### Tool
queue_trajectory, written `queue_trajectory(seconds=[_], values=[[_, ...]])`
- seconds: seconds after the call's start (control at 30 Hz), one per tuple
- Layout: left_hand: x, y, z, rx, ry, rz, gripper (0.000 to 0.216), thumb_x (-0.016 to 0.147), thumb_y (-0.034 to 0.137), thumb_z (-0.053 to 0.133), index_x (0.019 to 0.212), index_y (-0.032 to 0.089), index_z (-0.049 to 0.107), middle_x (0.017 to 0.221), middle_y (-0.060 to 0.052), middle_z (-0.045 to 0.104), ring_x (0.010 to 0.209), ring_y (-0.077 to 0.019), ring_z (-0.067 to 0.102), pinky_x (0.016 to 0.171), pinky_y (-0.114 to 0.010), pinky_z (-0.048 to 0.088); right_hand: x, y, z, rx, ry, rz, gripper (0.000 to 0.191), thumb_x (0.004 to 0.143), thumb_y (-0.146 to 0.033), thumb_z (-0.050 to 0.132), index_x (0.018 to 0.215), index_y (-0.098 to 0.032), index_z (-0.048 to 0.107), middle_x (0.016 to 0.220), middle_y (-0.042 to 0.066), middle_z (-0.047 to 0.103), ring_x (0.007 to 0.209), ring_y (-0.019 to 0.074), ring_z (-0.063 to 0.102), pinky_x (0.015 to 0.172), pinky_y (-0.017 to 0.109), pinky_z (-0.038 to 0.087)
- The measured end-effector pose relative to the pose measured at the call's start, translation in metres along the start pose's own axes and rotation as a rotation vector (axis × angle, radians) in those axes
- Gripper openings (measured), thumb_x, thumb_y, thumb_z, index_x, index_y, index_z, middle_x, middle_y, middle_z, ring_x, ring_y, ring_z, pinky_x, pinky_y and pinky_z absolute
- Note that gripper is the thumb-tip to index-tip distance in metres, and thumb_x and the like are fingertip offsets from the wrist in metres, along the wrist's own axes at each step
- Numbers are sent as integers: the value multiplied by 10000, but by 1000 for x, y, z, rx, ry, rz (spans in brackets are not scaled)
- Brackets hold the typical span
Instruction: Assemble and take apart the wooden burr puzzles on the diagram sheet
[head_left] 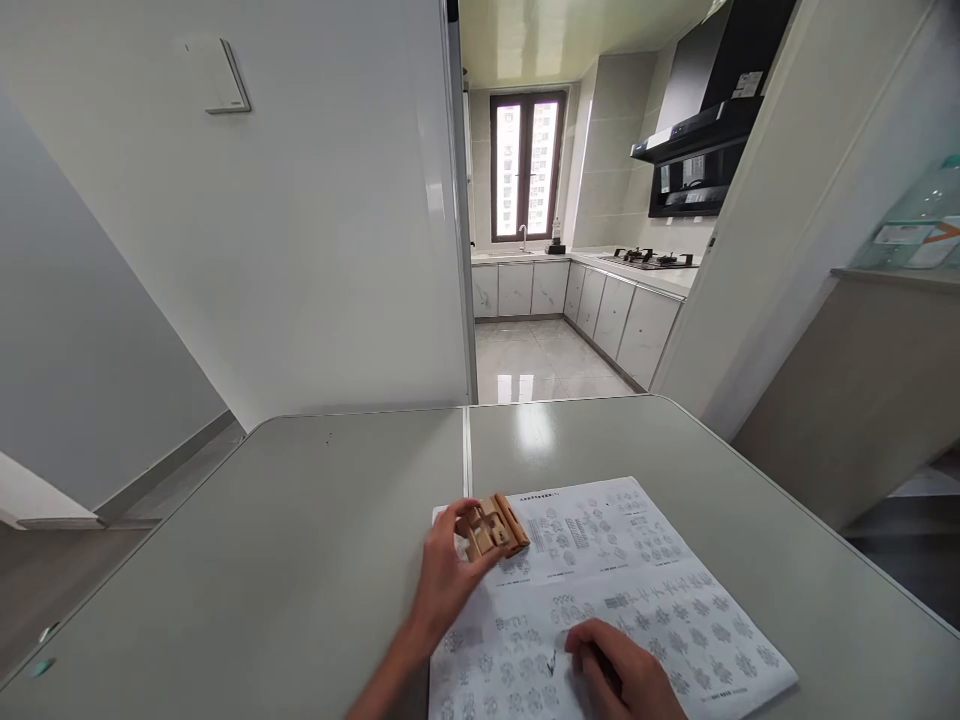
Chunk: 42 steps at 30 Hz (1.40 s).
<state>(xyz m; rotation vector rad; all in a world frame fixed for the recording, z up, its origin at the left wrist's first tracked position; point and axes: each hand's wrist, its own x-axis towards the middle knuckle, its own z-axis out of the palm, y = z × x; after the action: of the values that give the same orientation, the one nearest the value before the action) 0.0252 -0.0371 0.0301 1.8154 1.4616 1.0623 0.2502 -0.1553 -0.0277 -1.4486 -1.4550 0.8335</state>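
Eyes on the wooden puzzle [493, 527] first: a small block of interlocked tan pieces sitting on the far left corner of the instruction sheet [637, 590], just at the paper's edge. My left hand [448, 575] is on it, fingers and thumb pinched around its near side, so that hand is closed on the puzzle and holding it against the paper. From here the pieces look joined into one cluster, with slots and gaps showing on the near face; I can't tell whether every piece is seated.

My right hand [619, 672] rests low on the sheet, fingers curled in on themselves. There's a small dark mark on the paper just beside it, and something dark may be tucked under the fingers, but I can't make out whether it grips anything.

The sheet lies flat on the grey table [300, 540], covered in rows of small printed diagrams. I see no loose wooden parts on the paper or the tabletop, so my read is that the assembly is well along, with most or all of the pieces already in the block. What's left, as I judge it, is checking it against the diagrams.

Beyond the table, an open doorway gives onto a kitchen [570, 290] with pale cabinets and a window.
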Motion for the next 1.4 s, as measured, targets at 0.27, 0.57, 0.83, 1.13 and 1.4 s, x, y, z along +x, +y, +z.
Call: queue_trajectory(seconds=[0.27,0.57,0.83,1.13,1.4], values=[[-69,48,36,-124,-264,220,658,703,156,882,1272,281,577,1202,-64,654,1111,-276,640,960,-420,566,3,-20,-14,397,-163,265,647,913,-746,536,1250,-210,664,895,61,734,716,222,677,694,311,568],[-76,36,44,6,-335,229,827,584,39,949,1273,273,557,1201,-50,658,1120,-279,618,956,-429,576,-2,-20,-13,274,90,239,557,880,-724,613,1045,-201,710,722,15,666,601,181,597,565,255,483],[-82,18,41,10,-342,123,848,594,170,973,1342,286,590,1321,-99,643,1255,-360,590,1094,-575,488,-8,-17,-7,229,98,222,624,877,-785,555,1027,-194,689,690,11,633,576,181,568,547,256,466],[-99,11,8,-175,-228,-83,612,698,398,904,1267,310,696,1298,-117,677,1224,-388,590,1116,-569,443,-13,-18,-9,156,45,146,547,939,-705,534,1060,-197,699,702,2,611,604,176,543,568,250,445],[-95,23,-7,-1041,-286,-583,741,836,890,449,806,174,638,878,-49,621,446,-54,393,398,-207,313,-16,-19,-7,125,58,130,536,952,-702,504,1063,-214,695,641,-31,503,576,165,468,549,253,398]])
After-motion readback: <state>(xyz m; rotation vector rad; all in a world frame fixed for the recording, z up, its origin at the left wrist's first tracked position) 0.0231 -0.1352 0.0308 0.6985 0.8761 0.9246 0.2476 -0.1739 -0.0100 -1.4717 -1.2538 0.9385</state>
